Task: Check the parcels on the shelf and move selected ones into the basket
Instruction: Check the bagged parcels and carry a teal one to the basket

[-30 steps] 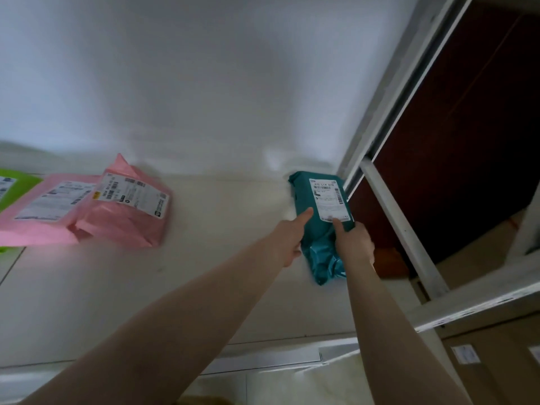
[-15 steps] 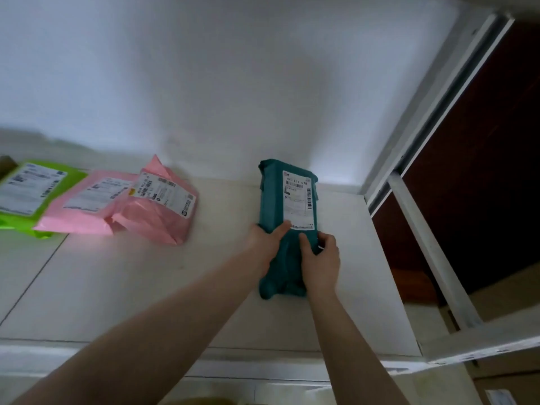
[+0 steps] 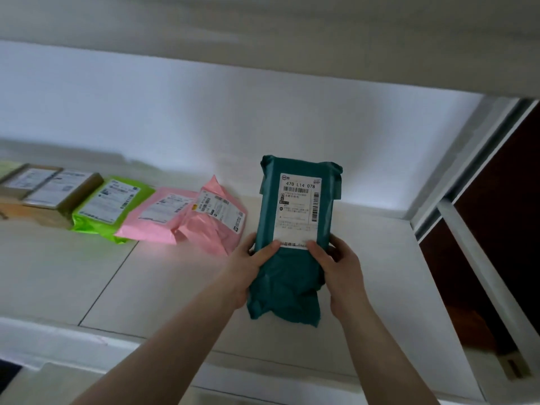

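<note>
A teal parcel (image 3: 287, 276) with a white shipping label facing me is held upright above the white shelf (image 3: 122, 282). My left hand (image 3: 248, 264) grips its left side with the thumb on the label's lower edge. My right hand (image 3: 339, 267) grips its right side the same way. Further left on the shelf lie two pink parcels (image 3: 213, 226), a green parcel (image 3: 111, 206) and brown cardboard boxes (image 3: 55, 191). No basket is in view.
A white shelf board (image 3: 321, 39) runs overhead. The white back wall (image 3: 175, 118) is behind the parcels. A white frame post (image 3: 479, 270) and a dark brown panel (image 3: 505, 185) bound the shelf on the right.
Both hands have lifted the teal parcel off the shelf, tilted it upright and brought it nearer to me, label facing me. The view has swung left and up, showing more parcels.
</note>
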